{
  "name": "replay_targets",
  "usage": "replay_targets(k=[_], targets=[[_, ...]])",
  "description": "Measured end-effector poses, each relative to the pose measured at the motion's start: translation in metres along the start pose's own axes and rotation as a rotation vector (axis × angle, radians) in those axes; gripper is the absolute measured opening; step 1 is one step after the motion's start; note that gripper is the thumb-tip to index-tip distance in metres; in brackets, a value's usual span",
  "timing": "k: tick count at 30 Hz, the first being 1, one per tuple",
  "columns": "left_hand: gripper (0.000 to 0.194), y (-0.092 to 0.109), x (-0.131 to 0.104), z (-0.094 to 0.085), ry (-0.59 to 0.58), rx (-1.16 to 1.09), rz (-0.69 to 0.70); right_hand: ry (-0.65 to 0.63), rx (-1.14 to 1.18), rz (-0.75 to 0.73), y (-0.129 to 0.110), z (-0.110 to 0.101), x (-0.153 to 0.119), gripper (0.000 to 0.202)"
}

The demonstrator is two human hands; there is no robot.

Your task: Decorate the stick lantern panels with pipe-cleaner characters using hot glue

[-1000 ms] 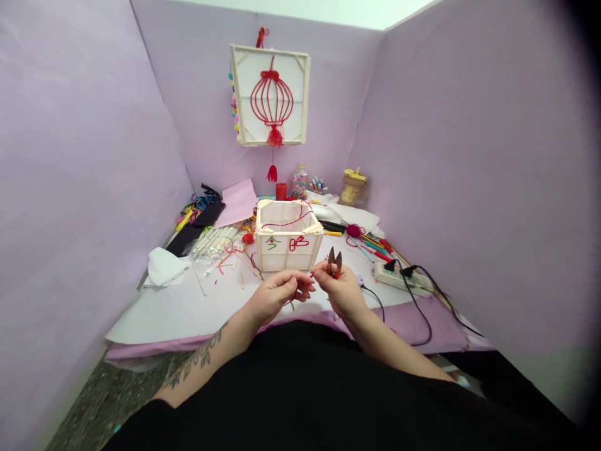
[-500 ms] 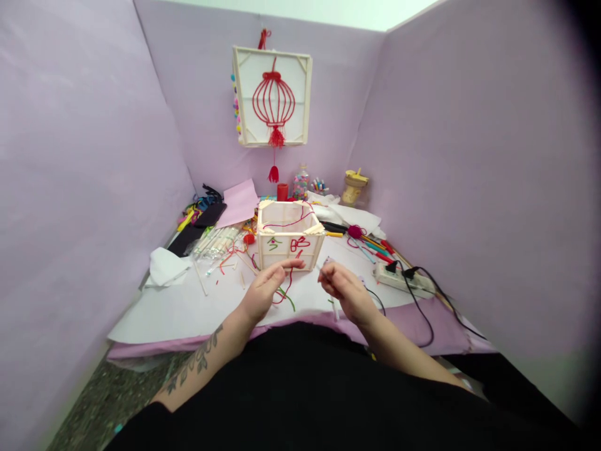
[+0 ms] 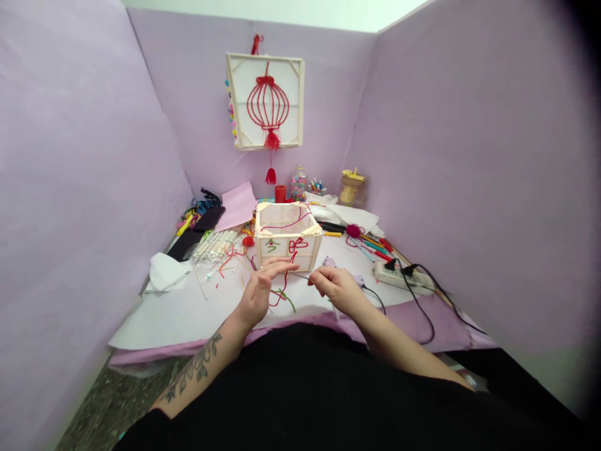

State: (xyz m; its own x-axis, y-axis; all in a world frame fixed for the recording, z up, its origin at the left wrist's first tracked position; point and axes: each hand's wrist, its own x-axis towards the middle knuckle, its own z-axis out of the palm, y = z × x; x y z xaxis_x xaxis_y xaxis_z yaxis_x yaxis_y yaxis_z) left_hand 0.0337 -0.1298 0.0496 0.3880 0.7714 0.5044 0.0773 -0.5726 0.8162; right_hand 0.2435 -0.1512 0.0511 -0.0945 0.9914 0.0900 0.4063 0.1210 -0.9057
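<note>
In front of me stands a white lantern frame (image 3: 287,258) with paper sides, wooden sticks and an open top. Its front carries a green and a red written character. My left hand (image 3: 259,289) is held near the lantern's lower front, fingers stretched out flat and nearly together. Close to those fingertips a red yarn strand (image 3: 285,283) runs down from the lantern's front to the table. My right hand (image 3: 335,287) pinches a thin dark metal tool (image 3: 302,276), pointing left toward the left fingers; its exact kind is too small to make out.
A finished lantern (image 3: 267,103) hangs on the back wall. To the right lie a power strip (image 3: 404,277) with black cords, markers and a magenta yarn ball (image 3: 353,232). Bagged sticks (image 3: 218,244) and white tissue (image 3: 168,272) are on the left; a bottle of pompoms (image 3: 298,185) stands behind.
My right hand has moved slightly left and lower, bringing the thin tool close to my left fingers. My left hand has turned a little and shifted left. The whole view has shifted slightly.
</note>
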Motion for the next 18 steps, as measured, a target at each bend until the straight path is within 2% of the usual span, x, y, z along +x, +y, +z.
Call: replay_targets(k=[4, 13, 18], targets=[[0.083, -0.0027, 0.0001, 0.0019, 0.006, -0.043, -0.038, 0.012, 0.007, -0.008, 0.0013, -0.0002, 0.0019, 0.037], [0.079, -0.0007, 0.0015, 0.0020, -0.044, -0.047, -0.010, 0.002, 0.058, 0.002, -0.0025, 0.0013, 0.0028, 0.041], [0.078, -0.0018, -0.0002, 0.0029, -0.038, -0.053, -0.080, -0.007, 0.062, 0.014, -0.0042, 0.0017, 0.0033, 0.044]])
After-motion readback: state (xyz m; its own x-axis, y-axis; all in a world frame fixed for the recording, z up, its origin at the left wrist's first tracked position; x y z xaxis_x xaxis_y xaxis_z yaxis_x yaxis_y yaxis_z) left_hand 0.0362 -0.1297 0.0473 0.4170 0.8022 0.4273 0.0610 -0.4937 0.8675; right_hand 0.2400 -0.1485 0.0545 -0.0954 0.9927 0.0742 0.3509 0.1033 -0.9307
